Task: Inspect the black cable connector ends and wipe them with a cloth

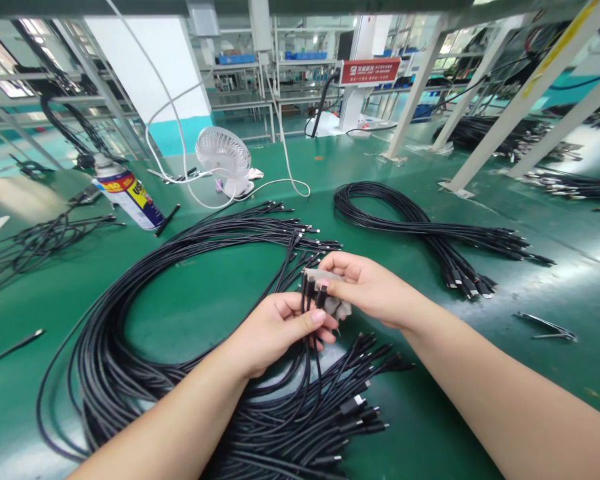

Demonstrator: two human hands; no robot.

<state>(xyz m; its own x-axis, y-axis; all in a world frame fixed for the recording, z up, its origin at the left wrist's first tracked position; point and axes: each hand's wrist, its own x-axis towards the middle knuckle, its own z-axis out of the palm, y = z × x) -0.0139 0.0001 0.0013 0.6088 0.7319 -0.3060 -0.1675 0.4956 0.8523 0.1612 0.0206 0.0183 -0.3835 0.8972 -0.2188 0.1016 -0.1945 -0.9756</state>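
Several black cables (pixel 306 353) are pinched in my left hand (pixel 285 327), their connector ends (pixel 311 288) pointing up between thumb and fingers. My right hand (pixel 363 287) is closed on a crumpled grey cloth (pixel 337 308), which lies against those connectors. Below and to the left of both hands spreads a large curved bundle of black cables (pixel 103 347). One set of its plugs (pixel 325 245) lies just beyond my hands, and another set (pixel 365 420) fans out on the near side.
A second looped cable bundle (pixel 380 200) lies to the right, with metal tweezers (pixel 547 327) nearer me. A spray can (pixel 130 197) and a small white fan (pixel 225 157) stand behind. Slanted metal posts (pixel 520 100) rise at the right. One loose cable (pixel 13 350) lies at left.
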